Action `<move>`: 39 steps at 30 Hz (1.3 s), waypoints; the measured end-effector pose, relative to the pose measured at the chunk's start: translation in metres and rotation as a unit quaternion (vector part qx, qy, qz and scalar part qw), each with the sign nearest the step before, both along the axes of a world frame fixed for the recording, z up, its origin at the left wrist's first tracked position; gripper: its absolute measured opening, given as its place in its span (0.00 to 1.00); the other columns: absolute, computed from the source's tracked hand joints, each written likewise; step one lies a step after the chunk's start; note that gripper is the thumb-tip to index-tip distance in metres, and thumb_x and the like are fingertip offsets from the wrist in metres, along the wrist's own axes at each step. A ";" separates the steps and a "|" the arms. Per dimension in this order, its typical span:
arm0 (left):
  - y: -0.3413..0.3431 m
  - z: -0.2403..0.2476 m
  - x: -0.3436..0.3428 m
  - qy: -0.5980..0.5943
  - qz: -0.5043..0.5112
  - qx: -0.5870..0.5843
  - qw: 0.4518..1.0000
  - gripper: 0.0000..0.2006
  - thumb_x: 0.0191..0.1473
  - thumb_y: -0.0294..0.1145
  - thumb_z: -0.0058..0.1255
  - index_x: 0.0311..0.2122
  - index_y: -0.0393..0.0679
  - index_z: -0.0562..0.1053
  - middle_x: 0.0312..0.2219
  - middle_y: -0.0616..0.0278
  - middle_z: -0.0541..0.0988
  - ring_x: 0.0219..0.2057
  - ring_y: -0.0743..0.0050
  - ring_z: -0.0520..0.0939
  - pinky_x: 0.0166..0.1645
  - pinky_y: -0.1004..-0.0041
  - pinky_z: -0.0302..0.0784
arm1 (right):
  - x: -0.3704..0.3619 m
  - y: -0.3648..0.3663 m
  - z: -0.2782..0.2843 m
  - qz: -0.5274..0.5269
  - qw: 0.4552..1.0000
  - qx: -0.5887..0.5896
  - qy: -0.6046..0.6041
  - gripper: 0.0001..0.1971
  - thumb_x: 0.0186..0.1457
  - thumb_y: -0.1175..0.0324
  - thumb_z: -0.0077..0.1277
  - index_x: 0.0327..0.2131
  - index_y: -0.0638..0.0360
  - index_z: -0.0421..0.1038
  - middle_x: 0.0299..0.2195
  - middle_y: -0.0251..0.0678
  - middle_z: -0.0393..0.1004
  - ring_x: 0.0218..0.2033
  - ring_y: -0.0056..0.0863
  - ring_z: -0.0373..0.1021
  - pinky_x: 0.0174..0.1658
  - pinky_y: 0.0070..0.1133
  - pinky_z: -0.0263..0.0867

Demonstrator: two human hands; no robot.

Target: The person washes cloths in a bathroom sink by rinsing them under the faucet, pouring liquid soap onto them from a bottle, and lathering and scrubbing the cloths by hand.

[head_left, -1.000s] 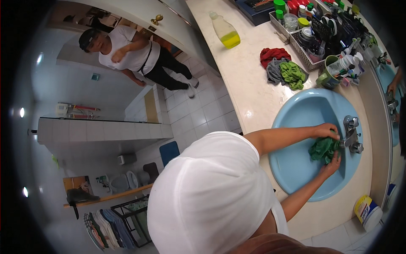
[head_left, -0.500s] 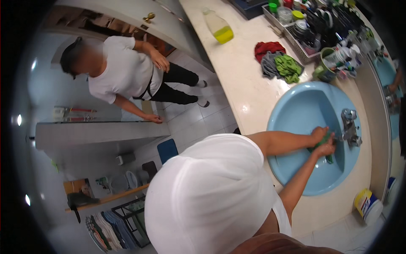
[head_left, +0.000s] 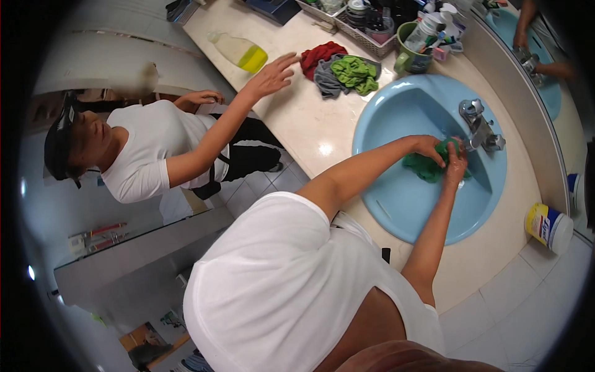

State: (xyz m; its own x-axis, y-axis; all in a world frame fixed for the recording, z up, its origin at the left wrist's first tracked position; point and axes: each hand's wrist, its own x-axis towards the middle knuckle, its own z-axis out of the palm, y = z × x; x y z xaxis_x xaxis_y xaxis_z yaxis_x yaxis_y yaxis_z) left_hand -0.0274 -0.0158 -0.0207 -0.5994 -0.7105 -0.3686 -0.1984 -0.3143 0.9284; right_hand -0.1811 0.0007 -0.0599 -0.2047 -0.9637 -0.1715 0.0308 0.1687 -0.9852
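Over the blue sink (head_left: 384, 204), both my hands hold a wet green cloth (head_left: 424, 167) close to the faucet (head_left: 478, 124). My left hand (head_left: 427, 149) has its fingers closed on the cloth's upper side. On the other side, my right hand (head_left: 457, 164) presses the bunched top of it. Part of the cloth hangs down into the basin. Beyond the sink's rim lie a lime green cloth (head_left: 356, 74), a grey cloth (head_left: 328, 82) and a dark red cloth (head_left: 322, 57), crumpled together on the counter.
A co-worker's hand (head_left: 276, 75) reaches over the counter (head_left: 291, 124) near a bottle of yellow liquid (head_left: 242, 53). A green mug (head_left: 406, 59) with toiletries stands behind the sink. A yellow and white tub (head_left: 548, 228) sits at right, beside the mirror (head_left: 527, 74).
My view has shifted. The co-worker has come nearer and stretched an arm over the counter. My hands have turned the green cloth, and more of it shows between them.
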 end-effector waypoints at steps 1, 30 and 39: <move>-0.007 -0.003 0.003 -0.081 0.030 -0.056 0.995 0.22 0.44 0.47 0.57 0.38 0.37 0.74 0.30 0.56 0.78 0.35 0.66 0.78 0.43 0.71 0.71 | 0.012 0.002 0.005 0.018 0.994 -0.075 -0.075 0.14 0.49 0.66 0.56 0.37 0.64 0.72 0.30 0.35 0.73 0.33 0.23 0.67 0.42 0.20 0.62; -0.021 0.056 0.018 0.103 0.093 0.001 0.990 0.16 0.46 0.38 0.56 0.39 0.44 0.69 0.34 0.66 0.74 0.33 0.77 0.76 0.37 0.78 0.71 | -0.050 0.016 0.001 0.167 0.961 0.046 0.217 0.20 0.38 0.60 0.63 0.33 0.64 0.73 0.29 0.38 0.72 0.33 0.33 0.68 0.37 0.24 0.62; -0.049 -0.132 0.070 0.677 0.086 0.154 0.714 0.26 0.50 0.58 0.47 0.43 0.45 0.67 0.34 0.59 0.72 0.36 0.67 0.74 0.41 0.67 0.71 | 0.143 0.004 0.094 0.058 0.953 -0.266 0.131 0.14 0.38 0.64 0.63 0.27 0.63 0.74 0.27 0.31 0.73 0.32 0.22 0.68 0.38 0.21 0.63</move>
